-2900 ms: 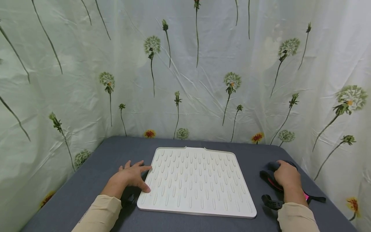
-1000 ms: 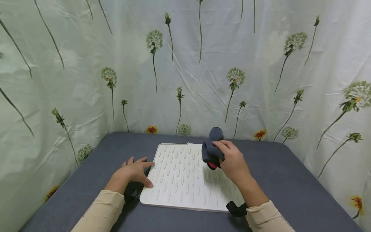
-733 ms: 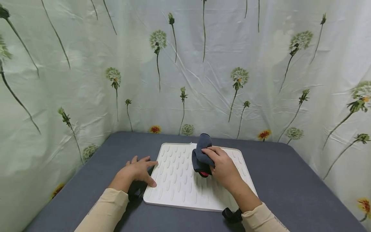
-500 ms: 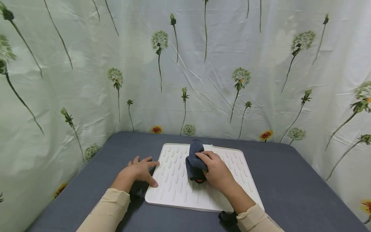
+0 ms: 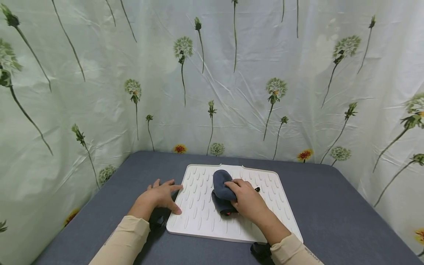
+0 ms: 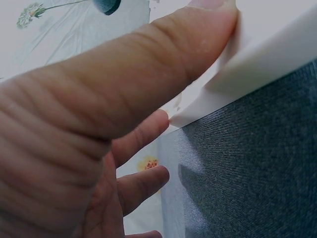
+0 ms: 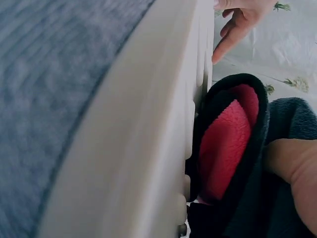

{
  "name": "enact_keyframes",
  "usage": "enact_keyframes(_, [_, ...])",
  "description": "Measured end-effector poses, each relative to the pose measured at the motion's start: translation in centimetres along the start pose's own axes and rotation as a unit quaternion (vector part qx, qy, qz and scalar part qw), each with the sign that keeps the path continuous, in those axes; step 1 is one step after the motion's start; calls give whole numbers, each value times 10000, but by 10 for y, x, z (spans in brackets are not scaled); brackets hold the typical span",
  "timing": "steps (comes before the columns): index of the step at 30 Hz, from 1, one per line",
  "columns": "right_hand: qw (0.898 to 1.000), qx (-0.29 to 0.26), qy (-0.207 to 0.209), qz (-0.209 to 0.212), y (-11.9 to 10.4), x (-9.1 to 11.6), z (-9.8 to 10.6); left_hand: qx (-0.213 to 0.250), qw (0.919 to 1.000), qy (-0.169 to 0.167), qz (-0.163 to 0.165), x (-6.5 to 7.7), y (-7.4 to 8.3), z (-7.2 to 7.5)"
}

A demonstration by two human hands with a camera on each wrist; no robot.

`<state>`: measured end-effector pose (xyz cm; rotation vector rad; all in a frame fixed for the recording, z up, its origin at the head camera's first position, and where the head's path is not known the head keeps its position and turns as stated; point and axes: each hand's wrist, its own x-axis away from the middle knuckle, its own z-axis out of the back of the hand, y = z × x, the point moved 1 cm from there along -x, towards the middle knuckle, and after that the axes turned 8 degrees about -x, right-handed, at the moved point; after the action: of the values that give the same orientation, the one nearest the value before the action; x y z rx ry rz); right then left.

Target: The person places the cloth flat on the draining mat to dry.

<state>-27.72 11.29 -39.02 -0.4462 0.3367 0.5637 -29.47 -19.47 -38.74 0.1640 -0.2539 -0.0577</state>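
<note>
A white draining board (image 5: 205, 221) with raised oval ridges lies on the dark table. On its middle sits a folded dark blue fleece piece (image 5: 222, 184) with black edging; the right wrist view shows its pink fleece lining (image 7: 228, 144). My right hand (image 5: 246, 197) grips this piece from the right, fingers curled over the top fold. A small black strap end (image 5: 257, 189) pokes out behind that hand. My left hand (image 5: 159, 198) is spread at the board's left edge, thumb and forefinger touching the rim. In the left wrist view the left thumb (image 6: 148, 64) lies over the white rim.
Dark grey-blue cloth covers the table (image 5: 331, 221). A pale curtain (image 5: 232, 73) printed with dandelions hangs close behind it and along both sides. Black wrist-worn gear (image 5: 260, 250) shows under the right forearm, near the board's front edge.
My right hand has brought the blue fleece piece from the table's right side leftward onto the middle of the board and lowered it there. The left hand has stayed at the board's left edge.
</note>
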Motion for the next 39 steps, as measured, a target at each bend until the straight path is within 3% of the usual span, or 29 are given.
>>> enact_keyframes(11, [9958,-59,-790,-449,3,1,4,-22,10000,14,43,-1,1,2])
enact_keyframes(18, [9913,-413,-922,-846,0,4,28,17,10000,15,73,1,3,3])
enact_keyframes(26, [9947,-264,-863,-493,-15,15,55,12,10000,22,31,3,7,6])
enact_keyframes(31, [9965,249,-715,-356,-18,22,66,70,9997,33,-225,6,13,9])
enact_keyframes(39, [9948,775,-616,-258,-2,33,65,207,9949,217,-966,18,33,16])
